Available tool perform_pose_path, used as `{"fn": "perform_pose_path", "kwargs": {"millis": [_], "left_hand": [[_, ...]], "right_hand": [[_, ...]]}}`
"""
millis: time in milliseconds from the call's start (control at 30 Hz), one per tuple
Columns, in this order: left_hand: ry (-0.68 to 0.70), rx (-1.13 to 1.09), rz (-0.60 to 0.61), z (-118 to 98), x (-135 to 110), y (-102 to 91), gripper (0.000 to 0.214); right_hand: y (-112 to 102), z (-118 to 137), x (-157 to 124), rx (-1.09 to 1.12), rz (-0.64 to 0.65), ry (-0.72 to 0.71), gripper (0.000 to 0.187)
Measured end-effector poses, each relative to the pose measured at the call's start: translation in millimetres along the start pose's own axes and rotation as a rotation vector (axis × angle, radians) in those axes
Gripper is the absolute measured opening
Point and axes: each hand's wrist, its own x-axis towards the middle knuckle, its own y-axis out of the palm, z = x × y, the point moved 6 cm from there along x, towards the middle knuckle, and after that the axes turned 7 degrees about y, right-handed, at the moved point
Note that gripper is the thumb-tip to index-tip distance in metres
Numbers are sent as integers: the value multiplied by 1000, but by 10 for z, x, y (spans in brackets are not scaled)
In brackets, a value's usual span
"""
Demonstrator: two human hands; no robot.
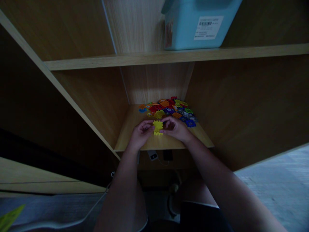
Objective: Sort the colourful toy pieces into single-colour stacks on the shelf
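Between my two hands is a yellow toothed building piece [158, 127], with notched edges and a second row of yellow teeth along its lower side. My left hand [143, 132] pinches its left edge with thumb and fingers. On the opposite edge, my right hand [175, 129] grips it the same way. Just beyond my fingers lies a heap of colourful gear-shaped plastic pieces [164, 103], red, orange, yellow, green and blue. A dark blue gear piece [190, 123] lies at the heap's near right corner.
The heap rests on a wooden shelf board [127, 137] inside a cabinet. Overhead, another shelf [140, 59] carries a light blue plastic bin [183, 30] with a white label. Below the board are a small white device [153, 156] and a dark object [168, 155]. A white cable [79, 221] trails at lower left.
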Motion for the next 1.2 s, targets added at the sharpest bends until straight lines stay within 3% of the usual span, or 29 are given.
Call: {"fn": "perform_pose_path", "kwargs": {"millis": [167, 433, 1200], "left_hand": [[134, 194, -93, -93, -2, -124, 36], [80, 230, 170, 8, -9, -15, 59], [101, 256, 173, 79, 1, 11, 52]], "right_hand": [[-32, 24, 0, -52, 19, -7, 45], [17, 23, 16, -16, 83, -59, 42], [71, -40, 8, -43, 161, -68, 41]]}}
